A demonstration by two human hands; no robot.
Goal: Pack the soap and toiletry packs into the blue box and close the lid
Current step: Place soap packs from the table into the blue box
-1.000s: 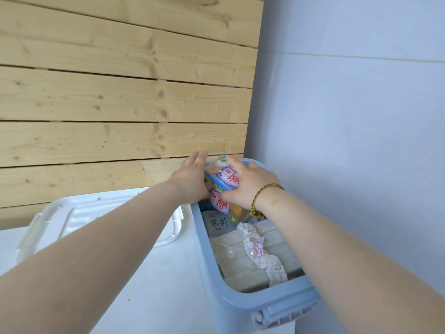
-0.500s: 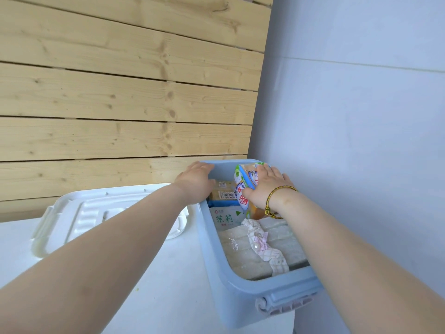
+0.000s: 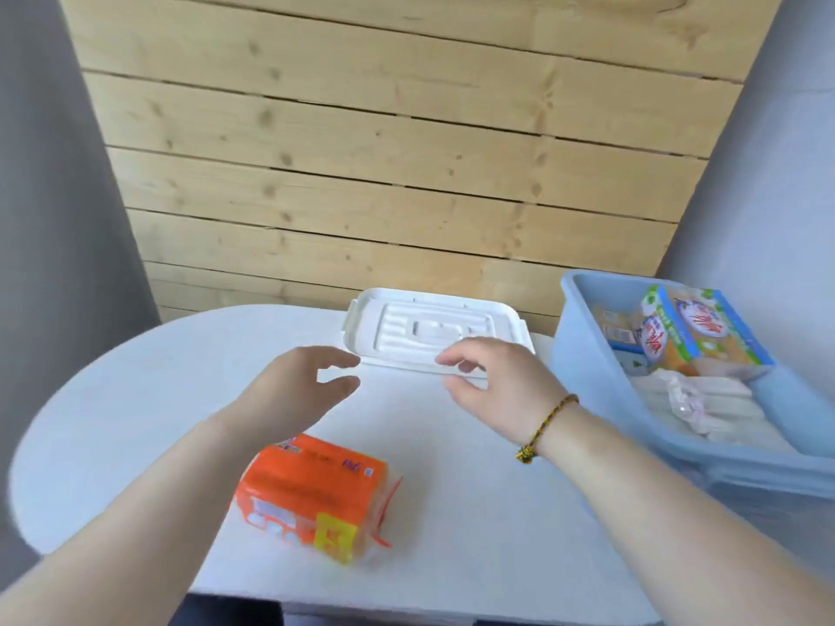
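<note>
Both hands out of blue box [image 3: 587, 354] since earlier frame, empty. Left hand [image 3: 298, 390] and right hand [image 3: 492, 381] hover half-curled above table [image 3: 135, 399]. Orange pack [image 3: 316, 494] lies below-left, nearer left hand, long axis running left-right. White lid [image 3: 433, 332] just beyond fingertips.

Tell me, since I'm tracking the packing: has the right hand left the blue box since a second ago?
Yes. The right hand has come out of the blue box and moved left, now empty over the table by the white lid.
</note>
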